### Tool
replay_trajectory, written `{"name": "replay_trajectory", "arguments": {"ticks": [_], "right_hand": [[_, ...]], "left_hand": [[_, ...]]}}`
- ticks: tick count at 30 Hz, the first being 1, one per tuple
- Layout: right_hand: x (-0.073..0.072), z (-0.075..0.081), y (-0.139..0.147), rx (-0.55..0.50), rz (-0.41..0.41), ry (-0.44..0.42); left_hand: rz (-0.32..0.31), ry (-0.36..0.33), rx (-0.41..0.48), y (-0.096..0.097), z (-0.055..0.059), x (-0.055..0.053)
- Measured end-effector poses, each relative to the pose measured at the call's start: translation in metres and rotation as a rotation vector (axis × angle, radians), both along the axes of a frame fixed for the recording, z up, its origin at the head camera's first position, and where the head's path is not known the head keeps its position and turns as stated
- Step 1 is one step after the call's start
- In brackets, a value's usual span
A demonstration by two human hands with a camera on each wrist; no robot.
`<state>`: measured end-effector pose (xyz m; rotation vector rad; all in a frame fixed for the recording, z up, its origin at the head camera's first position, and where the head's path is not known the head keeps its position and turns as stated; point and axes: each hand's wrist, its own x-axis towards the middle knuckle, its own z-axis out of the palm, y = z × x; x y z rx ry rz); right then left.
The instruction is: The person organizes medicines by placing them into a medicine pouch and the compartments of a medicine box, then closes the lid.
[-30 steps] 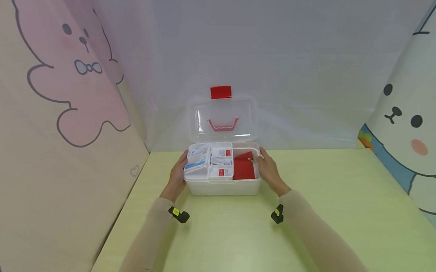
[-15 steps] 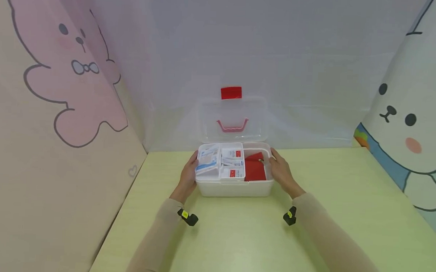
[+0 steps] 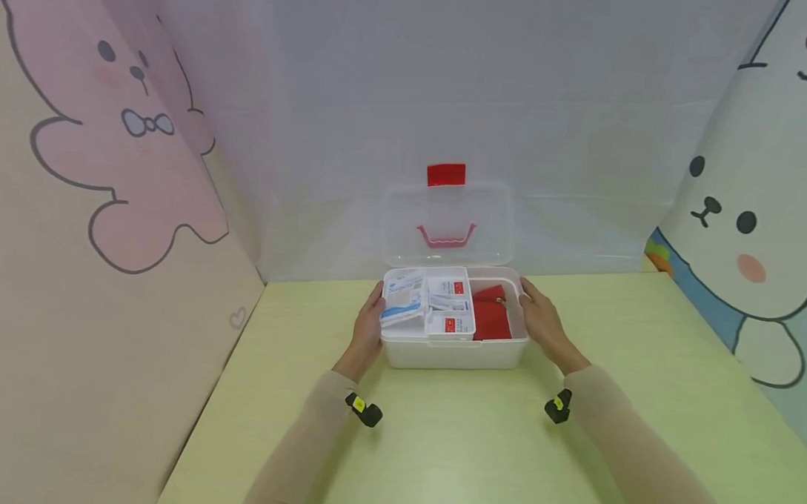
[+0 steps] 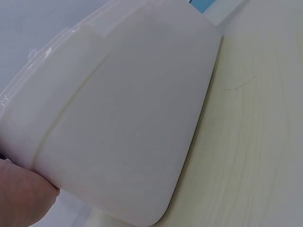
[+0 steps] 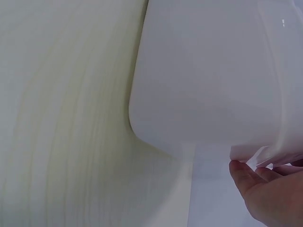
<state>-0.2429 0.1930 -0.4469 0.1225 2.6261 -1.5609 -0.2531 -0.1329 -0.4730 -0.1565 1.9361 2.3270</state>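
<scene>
A white plastic carry box (image 3: 453,357) stands on the table, its clear lid (image 3: 493,240) raised at the back. In its left part sits a divided white tray (image 3: 407,331) with flat blue-and-white packets (image 3: 402,300) and small red-labelled packs (image 3: 449,325). A red zipped pouch (image 3: 491,319) lies on the right. My left hand (image 3: 366,336) grips the left end and my right hand (image 3: 548,327) the right end. The left wrist view shows the box wall (image 4: 118,118) and part of a finger or thumb (image 4: 23,196); in the right wrist view fingers (image 5: 244,177) curl under the rim.
The lid carries a pink handle (image 3: 446,239) and a red latch flap (image 3: 446,175). A pale curtain (image 3: 328,131) hangs behind the table (image 3: 463,447). Cartoon-printed walls (image 3: 140,347) stand at left and right.
Both hands have moved the box to the right along the table, lid and contents with it. The view has turned slightly to the right.
</scene>
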Motion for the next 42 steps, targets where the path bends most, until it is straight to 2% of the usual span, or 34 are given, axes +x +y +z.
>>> {"name": "replay_trajectory", "arguments": {"ticks": [12, 18, 21, 25, 29, 36, 42], "right_hand": [[0.006, 0.001, 0.022, 0.004, -0.001, 0.011], [0.004, 0.002, 0.025, 0.004, 0.003, -0.011], [0.001, 0.006, 0.026, 0.04, 0.022, 0.0], [-0.008, 0.016, 0.029, 0.064, 0.048, 0.022], [-0.02, 0.029, 0.036, 0.002, 0.063, 0.033], [-0.051, 0.05, 0.046, -0.107, 0.125, 0.026], [-0.076, 0.058, 0.048, -0.102, 0.197, -0.032]], "left_hand": [[-0.018, 0.011, -0.036, 0.024, -0.003, 0.002], [-0.05, 0.042, -0.036, 0.017, 0.0, 0.001], [-0.05, 0.076, -0.081, 0.007, 0.005, -0.004], [-0.046, 0.124, -0.173, -0.006, 0.019, -0.016], [-0.056, 0.129, -0.193, -0.011, 0.036, -0.034], [-0.083, 0.109, -0.132, -0.01, 0.058, -0.066], [-0.103, 0.064, -0.139, -0.006, 0.069, -0.085]]}}
